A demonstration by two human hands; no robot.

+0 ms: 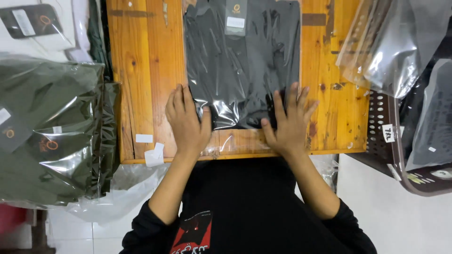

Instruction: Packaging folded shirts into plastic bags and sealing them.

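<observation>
Folded black garment in a clear plastic bag [242,66] lies flat mid-counter [136,70]. Left hand [188,123] and right hand [289,123] press its near corners, fingers spread wide, gripping nothing — best smoothed outward, evenly.

Black garment [242,66] in clear glossy bag, orange-brown wooden table [141,84], olive-green bagged garments [52,131], brown perforated basket [381,136]

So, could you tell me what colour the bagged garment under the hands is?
Dark grey garment, seen in the head view.
</observation>
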